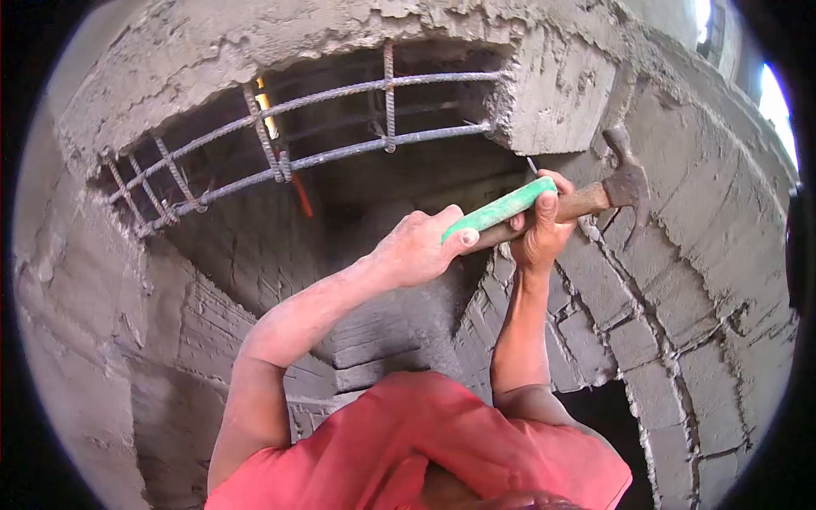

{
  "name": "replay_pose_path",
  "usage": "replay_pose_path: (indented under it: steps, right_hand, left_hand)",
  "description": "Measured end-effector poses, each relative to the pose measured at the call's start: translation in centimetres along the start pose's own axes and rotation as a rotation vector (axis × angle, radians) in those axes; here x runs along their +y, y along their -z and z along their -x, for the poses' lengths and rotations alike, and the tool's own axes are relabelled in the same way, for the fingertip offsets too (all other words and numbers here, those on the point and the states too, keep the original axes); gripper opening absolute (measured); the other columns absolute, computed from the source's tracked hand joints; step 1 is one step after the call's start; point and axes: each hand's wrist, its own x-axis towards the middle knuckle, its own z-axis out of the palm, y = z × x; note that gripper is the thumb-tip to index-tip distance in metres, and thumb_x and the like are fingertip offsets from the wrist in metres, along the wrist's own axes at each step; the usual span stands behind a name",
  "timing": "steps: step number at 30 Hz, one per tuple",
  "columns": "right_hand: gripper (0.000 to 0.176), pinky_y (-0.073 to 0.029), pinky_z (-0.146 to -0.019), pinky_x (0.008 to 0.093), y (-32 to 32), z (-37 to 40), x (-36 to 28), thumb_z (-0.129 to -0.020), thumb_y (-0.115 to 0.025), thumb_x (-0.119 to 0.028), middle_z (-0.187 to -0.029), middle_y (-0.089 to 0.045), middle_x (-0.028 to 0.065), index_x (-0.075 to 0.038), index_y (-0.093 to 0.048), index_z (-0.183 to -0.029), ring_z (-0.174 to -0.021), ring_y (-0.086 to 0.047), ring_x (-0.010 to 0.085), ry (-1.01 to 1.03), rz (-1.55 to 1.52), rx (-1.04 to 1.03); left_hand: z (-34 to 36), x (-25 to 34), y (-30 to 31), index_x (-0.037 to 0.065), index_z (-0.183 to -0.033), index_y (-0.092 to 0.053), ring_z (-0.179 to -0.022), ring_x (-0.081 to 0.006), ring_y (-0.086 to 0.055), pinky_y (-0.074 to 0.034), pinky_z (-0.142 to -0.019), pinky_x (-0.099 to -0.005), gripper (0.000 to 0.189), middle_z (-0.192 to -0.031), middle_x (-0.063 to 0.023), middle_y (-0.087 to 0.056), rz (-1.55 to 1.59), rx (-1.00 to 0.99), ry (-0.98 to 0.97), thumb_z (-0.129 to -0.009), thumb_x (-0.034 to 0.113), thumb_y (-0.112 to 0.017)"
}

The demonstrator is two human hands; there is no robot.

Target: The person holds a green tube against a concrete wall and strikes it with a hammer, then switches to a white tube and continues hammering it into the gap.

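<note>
My left hand (421, 246) is closed on the near end of a flat green bar (501, 209), whose kind I cannot make out. Its thumb lies by the butt of a claw hammer's wooden handle. My right hand (542, 234) grips that claw hammer (627, 183) along the handle, below the rusty head, which points up and to the right. The right thumb also presses against the far end of the green bar, so bar and handle run side by side. Beyond the right fingers shows a thin metal tip (532, 165), its other end hidden.
Exposed ribbed steel bars (340, 155) cross an opening in the rough concrete beam (280, 64) ahead. A square concrete block end (557, 93) juts out above my right hand. Cracked grey block wall (671, 340) rises at the right. An orange strip (303, 197) hangs behind the bars.
</note>
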Motion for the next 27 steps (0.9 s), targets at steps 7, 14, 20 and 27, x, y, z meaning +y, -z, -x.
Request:
replay_pose_path:
  steps: [7, 14, 20, 27]
  right_hand:
    - [0.045, -0.04, -0.047, 0.0238, -1.4, -4.0, -2.0, -0.095, -0.063, -0.028, -0.072, -0.052, 0.0011, 0.002, -0.05, -0.127, -0.051, -0.048, 0.0086, -0.024, 0.328, -0.056]
    - [0.074, -0.043, -0.05, 0.0296, 1.4, -2.5, -2.6, -0.083, -0.056, -0.071, -0.072, -0.048, 0.0066, -0.004, -0.046, -0.111, -0.055, -0.047, 0.0173, 0.019, 0.215, -0.123]
    - [0.081, -0.042, -0.049, 0.0284, 1.6, -0.7, -2.6, -0.074, -0.056, -0.08, -0.073, -0.047, 0.0057, -0.003, -0.044, -0.095, -0.058, -0.048, 0.0149, 0.082, 0.339, -0.112]
    - [0.071, -0.043, -0.055, 0.0318, 1.0, 1.3, 2.3, -0.077, -0.054, -0.076, -0.077, -0.045, 0.0043, -0.01, -0.042, -0.101, -0.063, -0.046, 0.0166, -0.047, -0.097, -0.026]
  left_hand:
    - [-6.6, -5.8, -3.5, 0.003, -0.102, -0.049, -0.071, -0.0443, -0.059, -0.045, -0.059, -0.0485, 0.041, -0.073, -0.0215, -0.056, -0.064, 0.348, -0.254, -0.098, 0.044, -0.048]
    - [-14.1, -9.1, -6.6, 0.008, -0.106, -0.051, -0.082, -0.0458, -0.062, -0.048, -0.065, -0.0516, 0.048, -0.082, -0.0216, -0.064, 0.199, 0.691, -0.276, -0.096, 0.055, -0.045]
    - [-14.4, -7.5, -3.8, 0.01, -0.104, -0.052, -0.073, -0.0459, -0.062, -0.047, -0.059, -0.0529, 0.048, -0.073, -0.0217, -0.062, -0.036, 0.626, -0.106, -0.096, 0.057, -0.042]
    - [-11.8, -2.8, 4.6, 0.008, -0.097, -0.05, -0.071, -0.0462, -0.063, -0.049, -0.059, -0.0572, 0.043, -0.068, -0.0229, -0.062, -0.57, 0.488, 0.023, -0.096, 0.051, -0.048]
